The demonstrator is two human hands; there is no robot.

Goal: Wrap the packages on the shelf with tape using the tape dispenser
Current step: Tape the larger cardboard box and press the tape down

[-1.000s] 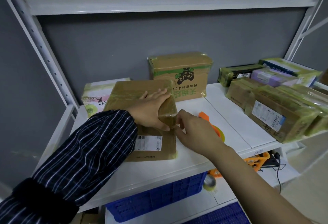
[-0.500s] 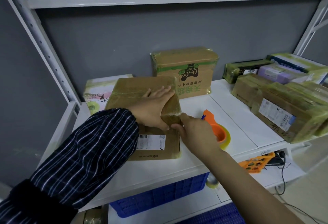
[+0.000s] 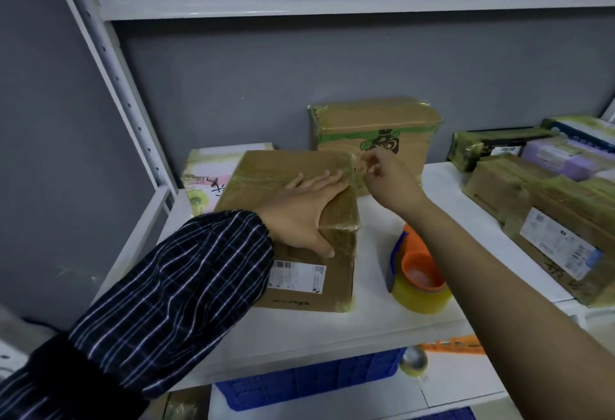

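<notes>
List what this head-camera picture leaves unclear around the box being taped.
Head view, all items:
1. Shipping label on the cardboard box: print too small to read.
2. Right hand: its curled fingers are blurred, so it is unclear whether they pinch tape.
3. Blue crate: mostly hidden beneath the shelf.

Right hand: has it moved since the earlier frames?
Yes. The right hand went from the near right corner of the box to its far right corner.

Dark grey wall (image 3: 299,70) behind a white metal shelf (image 3: 332,336).
Lighting dim and even. Perforated upright (image 3: 109,63) slants at left; crossbeam (image 3: 332,3) runs overhead. Blue crate (image 3: 316,383) sits on the tier beneath.
</notes>
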